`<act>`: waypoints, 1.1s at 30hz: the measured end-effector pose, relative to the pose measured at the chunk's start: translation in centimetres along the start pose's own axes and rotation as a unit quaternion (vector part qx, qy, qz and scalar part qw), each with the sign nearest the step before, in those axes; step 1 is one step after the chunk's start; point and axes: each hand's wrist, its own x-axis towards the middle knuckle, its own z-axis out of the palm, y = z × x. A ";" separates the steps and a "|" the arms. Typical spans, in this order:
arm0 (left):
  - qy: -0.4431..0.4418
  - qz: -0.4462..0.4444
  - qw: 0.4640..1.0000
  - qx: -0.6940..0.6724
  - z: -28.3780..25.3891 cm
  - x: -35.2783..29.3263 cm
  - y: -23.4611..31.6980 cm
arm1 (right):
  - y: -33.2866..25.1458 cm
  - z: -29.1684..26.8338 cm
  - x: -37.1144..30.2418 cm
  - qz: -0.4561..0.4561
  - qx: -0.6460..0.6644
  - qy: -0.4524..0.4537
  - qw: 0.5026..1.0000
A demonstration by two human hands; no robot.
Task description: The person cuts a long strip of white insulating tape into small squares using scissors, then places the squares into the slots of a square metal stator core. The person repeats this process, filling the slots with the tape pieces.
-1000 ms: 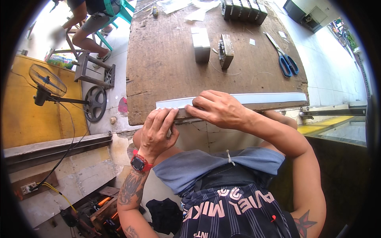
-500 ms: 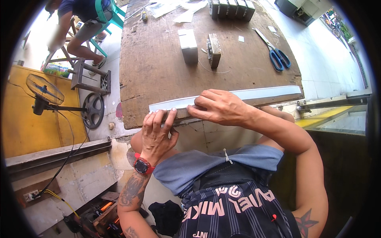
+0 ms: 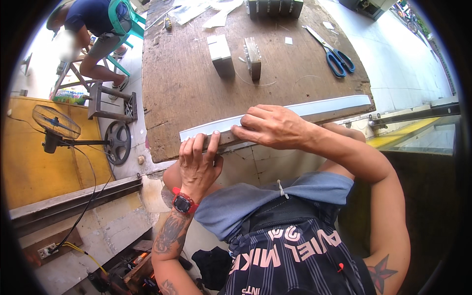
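A long, narrow white strip (image 3: 327, 103) lies along the near edge of the wooden table, thin and flat; I cannot tell its material. My left hand (image 3: 199, 162) is at the strip's left end, fingers stretched out with their tips pressing on its near edge and the thumb apart below the table edge. Just right of it, my right hand (image 3: 273, 127) has curled fingers pinched at the strip's near edge and covers its middle. Farther back stand a dark block with a white top (image 3: 220, 56) and a narrower dark block (image 3: 252, 60).
On the wooden table (image 3: 187, 93), blue-handled scissors (image 3: 339, 61) lie at the right. At the far edge sit a row of dark blocks (image 3: 275, 9) and clear plastic sheets (image 3: 223, 14). A fan (image 3: 55, 123) stands left of the table. Beyond it, a person (image 3: 96, 29) sits bent forward.
The view has shifted slightly, so the table things appear a little to the left and higher. Both hands keep nearly the same places on the white strip.
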 end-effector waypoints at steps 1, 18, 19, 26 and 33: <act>-0.006 -0.009 1.000 -0.001 0.0 0.2 0.3 | 0.0 0.0 0.0 0.007 -0.001 -0.005 1.000; -0.005 -0.019 1.000 -0.010 1.1 1.4 2.9 | 0.8 -1.0 -1.5 0.020 0.004 -0.016 1.000; 0.010 -0.011 1.000 -0.010 1.2 1.5 3.0 | 0.9 -1.2 -1.8 0.015 -0.003 -0.005 1.000; 0.012 0.000 1.000 0.010 0.7 1.8 2.9 | 1.2 -1.3 -2.7 0.012 -0.011 -0.006 1.000; 0.039 0.030 0.999 0.001 1.2 2.6 4.1 | 1.7 -2.1 -3.6 0.007 -0.015 -0.007 1.000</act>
